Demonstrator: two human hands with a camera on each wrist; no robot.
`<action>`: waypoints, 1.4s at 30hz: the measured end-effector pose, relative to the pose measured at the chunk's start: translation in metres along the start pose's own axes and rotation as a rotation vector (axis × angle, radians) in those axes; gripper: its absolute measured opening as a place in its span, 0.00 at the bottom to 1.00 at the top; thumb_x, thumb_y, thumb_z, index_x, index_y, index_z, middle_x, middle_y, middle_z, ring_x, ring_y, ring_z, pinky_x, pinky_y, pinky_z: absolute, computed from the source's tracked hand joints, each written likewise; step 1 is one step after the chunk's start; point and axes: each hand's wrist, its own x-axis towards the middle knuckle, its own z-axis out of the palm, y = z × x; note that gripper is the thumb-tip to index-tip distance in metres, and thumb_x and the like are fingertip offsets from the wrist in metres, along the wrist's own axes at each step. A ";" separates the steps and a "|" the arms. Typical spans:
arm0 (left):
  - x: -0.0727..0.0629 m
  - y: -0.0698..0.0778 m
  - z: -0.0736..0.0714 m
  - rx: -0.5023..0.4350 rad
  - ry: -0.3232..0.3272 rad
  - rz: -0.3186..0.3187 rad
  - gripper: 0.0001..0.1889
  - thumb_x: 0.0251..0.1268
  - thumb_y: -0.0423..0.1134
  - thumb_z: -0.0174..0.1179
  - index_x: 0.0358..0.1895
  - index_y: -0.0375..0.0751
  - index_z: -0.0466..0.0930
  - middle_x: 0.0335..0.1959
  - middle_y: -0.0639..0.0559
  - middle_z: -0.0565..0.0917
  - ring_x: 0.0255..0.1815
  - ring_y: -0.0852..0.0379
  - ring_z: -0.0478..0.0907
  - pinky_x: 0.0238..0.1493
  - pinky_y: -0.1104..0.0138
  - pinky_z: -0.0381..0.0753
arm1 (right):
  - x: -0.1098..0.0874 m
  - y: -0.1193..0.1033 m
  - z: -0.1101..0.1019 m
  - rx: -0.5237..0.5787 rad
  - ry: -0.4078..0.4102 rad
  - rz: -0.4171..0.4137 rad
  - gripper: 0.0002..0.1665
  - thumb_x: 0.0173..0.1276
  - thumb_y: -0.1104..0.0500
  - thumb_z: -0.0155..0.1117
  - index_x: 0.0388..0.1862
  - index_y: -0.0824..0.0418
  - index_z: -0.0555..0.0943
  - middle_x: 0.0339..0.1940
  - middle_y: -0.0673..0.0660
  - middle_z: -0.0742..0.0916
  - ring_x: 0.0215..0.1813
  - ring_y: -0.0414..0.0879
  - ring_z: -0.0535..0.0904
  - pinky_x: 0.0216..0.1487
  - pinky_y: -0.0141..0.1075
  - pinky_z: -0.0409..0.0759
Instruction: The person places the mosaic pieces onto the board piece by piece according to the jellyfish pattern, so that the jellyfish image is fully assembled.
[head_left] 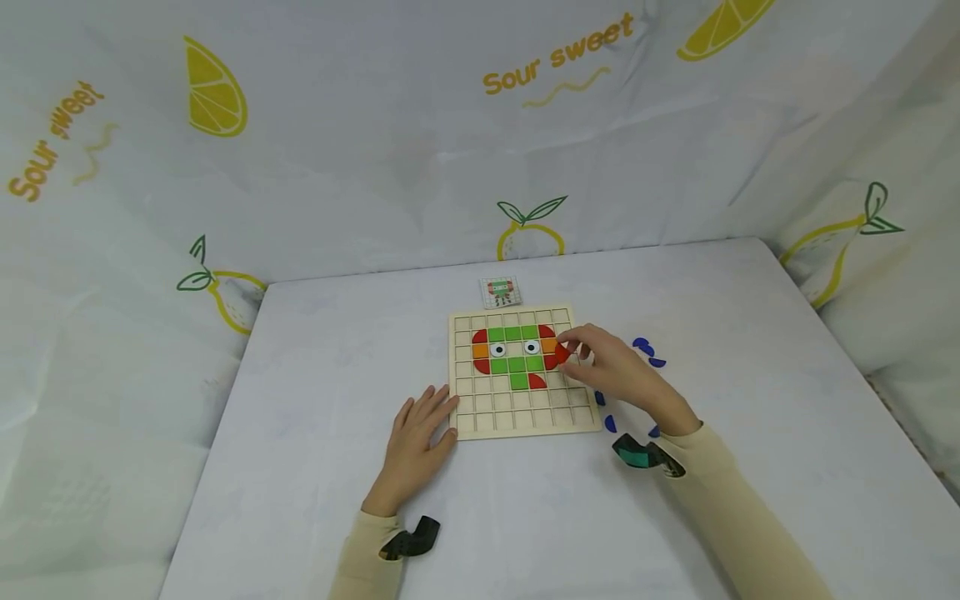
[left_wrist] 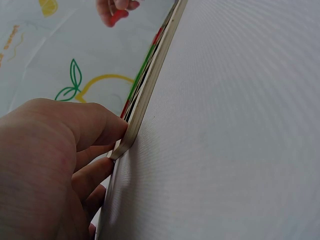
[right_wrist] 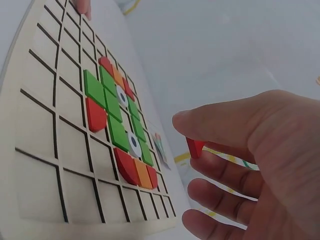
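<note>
My right hand pinches a red quarter-round tile between thumb and fingers, held above the right part of the wooden grid board. My left hand rests on the table with its fingers straight, fingertips touching the board's left edge. On the board, green square tiles, orange tiles, red rounded tiles and two round eye tiles form a face-like pattern. One red quarter-round tile lies beside the lowest green square.
A small pattern card lies behind the board. Several blue rounded tiles are scattered right of the board, some near the right forearm. A printed white cloth hangs at the back of the table.
</note>
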 end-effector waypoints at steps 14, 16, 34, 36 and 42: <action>0.000 0.000 0.001 -0.008 0.009 0.010 0.26 0.71 0.39 0.60 0.72 0.47 0.73 0.78 0.51 0.68 0.82 0.47 0.57 0.81 0.46 0.46 | 0.026 -0.026 0.034 -0.011 -0.051 -0.058 0.25 0.68 0.57 0.71 0.62 0.60 0.79 0.51 0.56 0.84 0.51 0.52 0.78 0.49 0.40 0.80; 0.000 0.000 0.001 -0.006 0.009 0.011 0.27 0.71 0.39 0.60 0.72 0.48 0.73 0.78 0.52 0.68 0.82 0.48 0.57 0.81 0.46 0.46 | 0.029 -0.028 0.037 -0.031 -0.043 -0.072 0.24 0.68 0.57 0.71 0.61 0.60 0.80 0.50 0.56 0.84 0.52 0.52 0.78 0.52 0.42 0.81; 0.000 -0.001 0.000 -0.003 0.011 0.017 0.26 0.71 0.39 0.60 0.72 0.48 0.73 0.78 0.51 0.68 0.82 0.48 0.58 0.81 0.46 0.46 | 0.036 -0.033 0.076 -0.222 0.027 -0.128 0.21 0.66 0.48 0.72 0.52 0.56 0.84 0.57 0.57 0.82 0.60 0.54 0.73 0.62 0.49 0.77; 0.000 -0.001 0.000 -0.001 0.010 0.016 0.26 0.71 0.40 0.60 0.72 0.48 0.73 0.78 0.51 0.68 0.82 0.48 0.58 0.81 0.46 0.46 | 0.036 -0.033 0.080 -0.263 0.046 -0.136 0.21 0.66 0.46 0.72 0.51 0.56 0.84 0.56 0.57 0.83 0.58 0.54 0.74 0.62 0.48 0.76; 0.000 -0.001 0.000 -0.001 0.009 0.015 0.26 0.71 0.40 0.60 0.72 0.48 0.73 0.78 0.52 0.68 0.82 0.48 0.57 0.81 0.46 0.46 | 0.035 -0.032 0.089 -0.319 0.082 -0.110 0.23 0.65 0.41 0.71 0.49 0.55 0.83 0.54 0.55 0.82 0.52 0.51 0.70 0.56 0.46 0.73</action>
